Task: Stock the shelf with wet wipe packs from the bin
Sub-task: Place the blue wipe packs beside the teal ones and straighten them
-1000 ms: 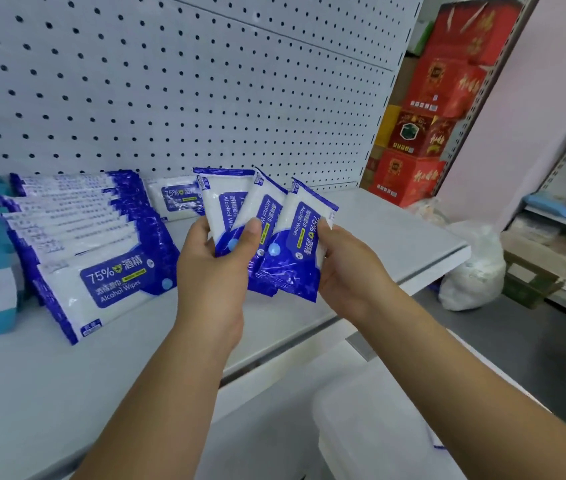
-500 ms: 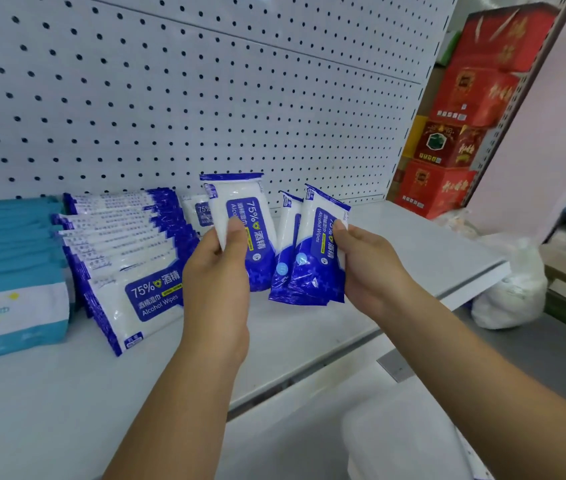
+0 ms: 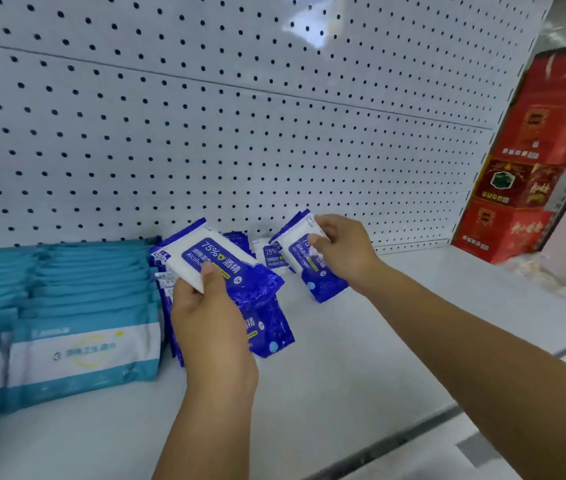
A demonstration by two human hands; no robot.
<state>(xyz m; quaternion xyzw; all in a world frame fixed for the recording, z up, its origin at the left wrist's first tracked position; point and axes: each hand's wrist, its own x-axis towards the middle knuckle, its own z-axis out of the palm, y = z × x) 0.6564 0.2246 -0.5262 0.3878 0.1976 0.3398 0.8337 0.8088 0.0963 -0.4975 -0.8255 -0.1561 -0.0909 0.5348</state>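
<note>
1. Progress: a row of blue-and-white plastic alcohol wipe packs [image 3: 269, 336] already stands on the white metal shelf [image 3: 395, 341], just under your left hand [image 3: 212, 327].
2. Your left fingers [image 3: 209, 273] pinch one loose pack [image 3: 205, 254] above that row; your right hand [image 3: 343, 251] grips another pack or two [image 3: 319, 282] close by.
3. Those remain to place; I can't see the bin.
</note>
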